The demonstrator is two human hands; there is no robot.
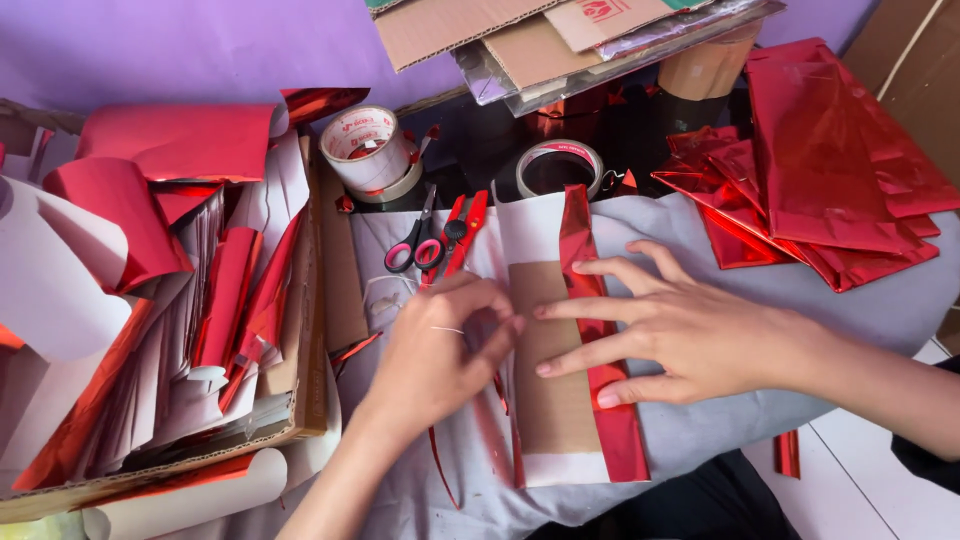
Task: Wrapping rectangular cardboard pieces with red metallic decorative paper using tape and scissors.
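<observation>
The left hand (pixel 440 350) reaches in from the bottom, forearm angled up and to the right, back of the hand facing the camera. Its fingers curl inward, tips pinched together at the right. The right hand (pixel 680 330) comes in from the right, palm down and flat, fingers spread and pointing left. The two hands' fingertips nearly meet.

- Red foil strip (pixel 590 330): glossy, crinkled, mirror-like.
- Cardboard panel (pixel 548 390): matt brown, smooth.
- White paper sheet (pixel 530 225): matt, plain.
- Grey cloth (pixel 700 230) over the worktop: soft, dull.
- Finished foil bags (pixel 830 150): shiny red, wrinkled.
- Scissors (pixel 420 240): metal blades, glossy plastic handles.
- Tape roll (pixel 368 150): slick, whitish.
</observation>
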